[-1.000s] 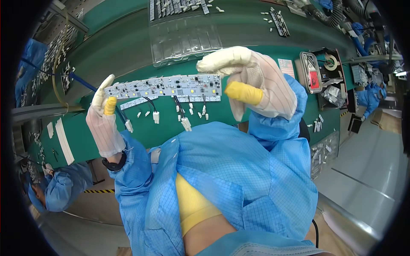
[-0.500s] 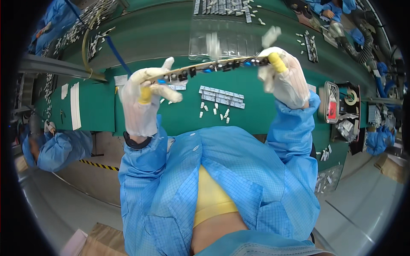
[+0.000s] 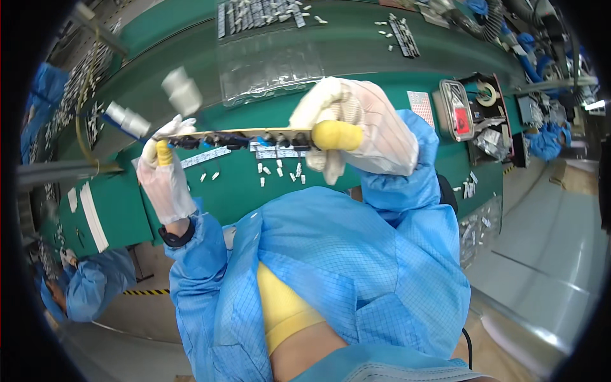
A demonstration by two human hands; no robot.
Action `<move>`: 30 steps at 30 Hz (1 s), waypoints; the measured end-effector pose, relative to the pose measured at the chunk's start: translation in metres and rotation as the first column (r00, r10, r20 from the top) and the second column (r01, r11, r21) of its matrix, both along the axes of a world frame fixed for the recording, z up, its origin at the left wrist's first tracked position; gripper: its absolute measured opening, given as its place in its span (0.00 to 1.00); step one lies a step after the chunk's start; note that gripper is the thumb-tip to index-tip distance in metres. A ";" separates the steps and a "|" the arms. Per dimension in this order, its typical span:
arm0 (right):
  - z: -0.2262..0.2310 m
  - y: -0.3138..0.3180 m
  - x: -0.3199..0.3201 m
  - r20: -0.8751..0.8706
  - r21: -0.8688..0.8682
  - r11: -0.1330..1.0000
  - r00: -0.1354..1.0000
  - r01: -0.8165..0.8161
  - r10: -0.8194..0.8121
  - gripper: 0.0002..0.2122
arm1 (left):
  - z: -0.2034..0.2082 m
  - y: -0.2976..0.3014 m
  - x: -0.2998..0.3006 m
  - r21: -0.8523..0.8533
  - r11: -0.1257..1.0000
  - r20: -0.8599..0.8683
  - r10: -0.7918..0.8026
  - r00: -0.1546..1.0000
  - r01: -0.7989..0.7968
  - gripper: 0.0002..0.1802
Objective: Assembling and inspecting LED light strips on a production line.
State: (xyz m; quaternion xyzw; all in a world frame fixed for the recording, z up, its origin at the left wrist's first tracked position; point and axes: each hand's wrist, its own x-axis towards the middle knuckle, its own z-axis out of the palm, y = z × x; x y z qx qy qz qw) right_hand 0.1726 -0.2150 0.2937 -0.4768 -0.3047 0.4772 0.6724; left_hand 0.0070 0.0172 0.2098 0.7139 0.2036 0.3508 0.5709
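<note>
A long, narrow circuit board (image 3: 238, 135) is held edge-on above the table, its dark and blue components along the side facing me. Its left end is pinched in my left hand (image 3: 167, 181), which wears a white glove with a yellow thumb cover. My right hand (image 3: 366, 130), gloved alike, is closed on the right end. Two white plastic connectors (image 3: 182, 92) show blurred beyond the board's left end; how they join it I cannot tell. Under the board, printed strips (image 3: 277, 153) lie on the green table, with several small white connectors (image 3: 280, 172) nearer me.
A clear plastic tray (image 3: 270, 70) lies across the table, beyond it a row of strips (image 3: 261, 16). At right stand a clear box (image 3: 454, 111) with a red item and a dark bin holding a tape roll (image 3: 487, 94). A co-worker (image 3: 95, 286) sits at far left.
The view has swung to the right. My right hand has come closer to my left along the board, which now lies more level. The white connectors have shifted toward the left end.
</note>
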 end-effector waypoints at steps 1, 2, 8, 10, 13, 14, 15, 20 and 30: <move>-0.002 0.000 0.001 0.005 0.006 1.000 1.000 0.004 -0.004 0.11 | 0.004 -0.004 -0.003 0.244 0.967 -0.151 0.119 0.981 -0.079 0.14; -0.004 0.000 0.003 0.008 0.003 1.000 1.000 0.019 -0.019 0.11 | 0.008 -0.007 -0.003 0.484 0.868 -0.260 0.267 0.928 -0.114 0.14; -0.023 0.003 0.010 -0.023 0.023 0.996 0.997 0.081 -0.080 0.16 | -0.003 0.002 -0.012 0.312 0.917 -0.238 0.330 0.913 -0.250 0.13; -0.018 0.004 0.009 -0.031 -0.020 0.997 0.997 0.075 -0.076 0.17 | 0.006 -0.006 -0.014 0.303 0.910 -0.215 0.354 0.910 -0.282 0.12; -0.034 0.003 0.014 -0.088 0.101 0.992 0.994 0.069 -0.060 0.19 | 0.010 -0.006 -0.020 -0.209 0.978 0.150 0.034 0.988 -0.002 0.11; -0.037 0.003 0.015 -0.078 0.137 0.988 0.995 0.076 -0.066 0.19 | 0.011 -0.009 -0.020 -0.171 0.984 0.132 0.065 0.989 -0.042 0.11; -0.043 0.002 0.018 -0.054 0.072 0.991 0.993 0.113 -0.109 0.21 | 0.013 -0.011 -0.018 -0.128 0.989 0.113 0.093 0.989 -0.078 0.12; -0.046 0.002 0.021 0.137 0.009 0.982 0.973 0.188 -0.187 0.16 | 0.030 -0.018 -0.022 -0.054 0.998 0.194 -0.011 0.981 0.021 0.11; -0.058 0.013 0.035 -0.075 0.089 0.985 0.987 0.148 -0.142 0.20 | 0.034 -0.020 -0.012 -0.374 0.873 0.262 -0.223 0.939 0.312 0.21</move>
